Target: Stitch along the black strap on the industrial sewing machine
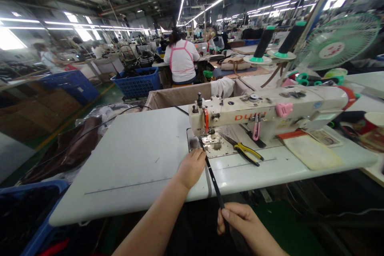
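A narrow black strap point(215, 183) runs from the needle area of the white sewing machine point(234, 116) over the table's front edge. My left hand point(192, 167) lies on the table beside the needle plate, its fingers together at the strap's upper end; whether they pinch it is hidden. Below the table edge, my right hand point(237, 218) is closed on the strap between thumb and fingers. Yellow-and-black pliers point(247, 153) lie on the machine bed, right of the needle plate. Small pink snips point(256, 129) stand against the machine arm.
The white table point(132, 156) has a ruler marking near its front edge. A yellowish cloth point(312, 152) lies at the right. Two black thread cones point(264, 42) and a green fan point(336, 44) stand behind. Blue baskets point(136, 82) and a seated person point(182, 60) are farther back.
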Demonstrator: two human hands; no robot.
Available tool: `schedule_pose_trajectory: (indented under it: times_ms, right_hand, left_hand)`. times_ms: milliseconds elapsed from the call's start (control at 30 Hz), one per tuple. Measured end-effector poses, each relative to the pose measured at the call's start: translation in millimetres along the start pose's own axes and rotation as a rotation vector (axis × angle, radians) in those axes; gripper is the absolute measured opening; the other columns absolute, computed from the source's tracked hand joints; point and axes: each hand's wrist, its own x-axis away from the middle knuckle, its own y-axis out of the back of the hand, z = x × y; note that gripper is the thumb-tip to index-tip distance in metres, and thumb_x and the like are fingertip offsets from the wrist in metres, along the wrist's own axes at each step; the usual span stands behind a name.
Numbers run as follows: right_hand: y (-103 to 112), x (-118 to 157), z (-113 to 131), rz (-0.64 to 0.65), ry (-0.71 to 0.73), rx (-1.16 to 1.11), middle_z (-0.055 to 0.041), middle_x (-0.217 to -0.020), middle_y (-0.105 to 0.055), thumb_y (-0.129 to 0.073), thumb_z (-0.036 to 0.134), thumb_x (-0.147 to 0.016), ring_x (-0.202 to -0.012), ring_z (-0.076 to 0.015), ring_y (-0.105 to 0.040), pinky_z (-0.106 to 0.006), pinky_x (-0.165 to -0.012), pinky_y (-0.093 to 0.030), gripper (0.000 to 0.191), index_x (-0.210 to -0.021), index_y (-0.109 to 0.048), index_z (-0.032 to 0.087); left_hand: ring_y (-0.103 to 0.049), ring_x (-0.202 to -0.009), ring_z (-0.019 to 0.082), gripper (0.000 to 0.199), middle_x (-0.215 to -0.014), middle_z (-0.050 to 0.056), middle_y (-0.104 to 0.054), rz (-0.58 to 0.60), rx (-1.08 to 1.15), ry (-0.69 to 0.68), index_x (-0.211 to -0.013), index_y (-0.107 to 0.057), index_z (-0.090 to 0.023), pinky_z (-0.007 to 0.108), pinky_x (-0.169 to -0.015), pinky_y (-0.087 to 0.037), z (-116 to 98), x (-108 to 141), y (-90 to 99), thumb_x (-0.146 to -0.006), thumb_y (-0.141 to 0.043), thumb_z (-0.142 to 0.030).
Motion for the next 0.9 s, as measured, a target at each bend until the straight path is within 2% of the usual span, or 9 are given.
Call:
schedule_pose_trajectory:
  times_ms: [267, 600, 900]
  right_hand:
    - [5.0, -5.6, -19.3, 0.023, 0.047, 0.033, -0.0061, -0.064, -0.071, -0.068, 0.071, -0.091, -0.062, -0.0173, -0.06, -0.029, -0.061, -0.038, 0.058, -0.071, -0.076, 0.017]
    - [4.5, -8.1, -23.1, 0.028, 0.041, 0.032, -0.006, -0.063, -0.071, -0.068, 0.071, -0.091, -0.061, -0.0166, -0.059, -0.029, -0.06, -0.037, 0.058, -0.07, -0.076, 0.018]
    - [0.9, -0.7, -3.3, 0.024, -0.011, 0.032, -0.0061, -0.066, -0.072, -0.07, 0.072, -0.089, -0.065, -0.0176, -0.06, -0.031, -0.065, -0.038, 0.058, -0.071, -0.078, 0.017]
  left_hand:
    - [-0.071, -0.116, 0.028, 0.021, -0.123, 0.016, -0.072, 0.019, 0.009, 0.0, -0.119, -0.065, -0.014, 0.045, -0.105, -0.06, -0.4, -0.9, 0.9, -0.101, -0.054, -0.013]
    - [-0.069, -0.122, 0.028, 0.024, -0.126, 0.017, -0.071, 0.032, 0.014, 0.005, -0.122, -0.064, -0.013, 0.045, -0.11, -0.058, 0.6, 0.2, -1.6, -0.102, -0.051, -0.013]
    - [-0.061, -0.136, 0.028, 0.035, -0.138, 0.017, -0.066, 0.101, 0.061, 0.097, -0.134, -0.057, -0.013, 0.048, -0.121, -0.049, -0.6, -7.8, 0.5, -0.099, -0.052, -0.011]
